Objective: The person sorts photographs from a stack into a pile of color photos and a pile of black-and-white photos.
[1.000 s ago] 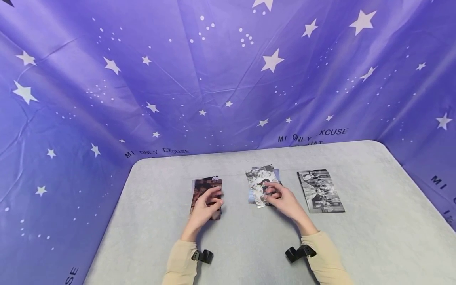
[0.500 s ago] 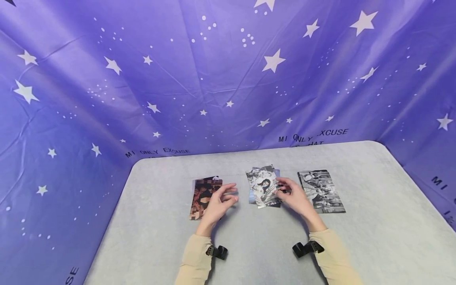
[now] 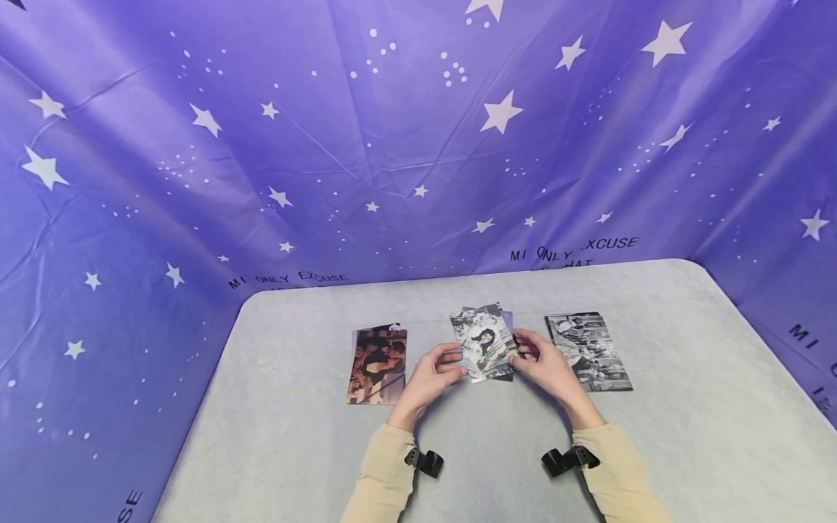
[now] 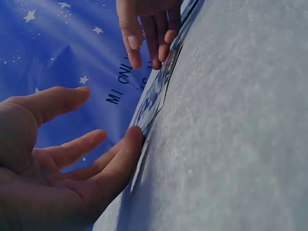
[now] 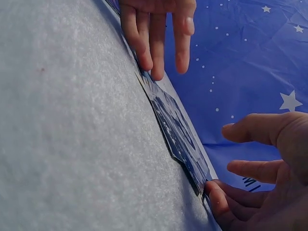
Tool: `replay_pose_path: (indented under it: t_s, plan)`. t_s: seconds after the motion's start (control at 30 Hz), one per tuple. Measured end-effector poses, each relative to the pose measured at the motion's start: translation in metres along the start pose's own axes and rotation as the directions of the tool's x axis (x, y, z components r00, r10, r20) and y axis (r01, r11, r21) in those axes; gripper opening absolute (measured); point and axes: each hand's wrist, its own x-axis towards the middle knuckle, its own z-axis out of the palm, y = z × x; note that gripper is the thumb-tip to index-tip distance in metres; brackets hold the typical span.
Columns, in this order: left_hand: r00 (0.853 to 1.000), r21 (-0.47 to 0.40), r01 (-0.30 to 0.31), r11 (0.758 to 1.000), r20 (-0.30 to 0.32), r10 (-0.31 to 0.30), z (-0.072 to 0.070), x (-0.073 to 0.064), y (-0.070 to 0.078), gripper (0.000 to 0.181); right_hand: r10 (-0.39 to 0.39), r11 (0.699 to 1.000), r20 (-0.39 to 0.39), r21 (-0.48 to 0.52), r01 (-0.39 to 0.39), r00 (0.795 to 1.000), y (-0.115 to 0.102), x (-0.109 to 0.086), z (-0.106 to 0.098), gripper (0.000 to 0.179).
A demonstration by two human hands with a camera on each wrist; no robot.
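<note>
In the head view, an untidy stack of photo prints [image 3: 484, 343] lies mid-table. Its top print is black and white with a dark-haired figure, and bluish prints stick out beneath. My left hand [image 3: 429, 378] is at the stack's left edge, thumb and fingers apart. On the opposite side, my right hand [image 3: 548, 368] has its fingertips right at the edge. Both wrist views show the stack [image 5: 175, 127] flat and low on the table, with fingers loosely bent against its edges and neither thumb closing over it.
A brownish stack of prints [image 3: 377, 370] lies to the left. To the right is a black-and-white stack [image 3: 593, 350]. The grey table [image 3: 484, 457] ends at a purple curtain [image 3: 405, 131] with white stars. Each wrist wears a black camera mount [image 3: 425, 461].
My left hand has moved right, from over the brownish stack to the middle stack's left edge. The right hand has drawn back from atop the middle stack to its right edge.
</note>
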Motion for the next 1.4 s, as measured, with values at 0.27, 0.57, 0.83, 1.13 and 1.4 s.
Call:
replay_pose_path:
  t_s: [0.27,0.57,0.83,1.13,1.4]
  plan:
    - [0.998,-0.048,0.064,0.997,-0.020,-0.065,0.001,0.012,-0.023,0.047,0.008,0.996,0.009,0.083,-0.009,1.000,0.000,-0.005,0.000,0.060]
    - [0.989,-0.235,0.110,0.966,-0.072,-0.130,0.003,0.013,-0.031,0.049,0.046,0.972,0.039,0.227,-0.054,0.998,0.001,-0.009,0.003,0.060]
    - [0.985,-0.308,0.131,0.942,-0.067,-0.159,0.005,0.012,-0.031,0.048,0.052,0.958,0.027,0.282,-0.057,0.998,0.003,-0.011,0.003,0.055]
    - [0.989,-0.317,0.119,0.941,-0.046,-0.141,0.008,0.013,-0.032,0.048,0.045,0.938,0.072,0.339,-0.067,0.996,0.002,-0.016,0.004,0.056]
    - [0.997,-0.287,0.061,0.956,-0.021,-0.070,0.014,0.015,-0.035,0.054,0.093,0.917,0.081,0.381,-0.117,0.992,0.002,-0.018,0.000,0.062]
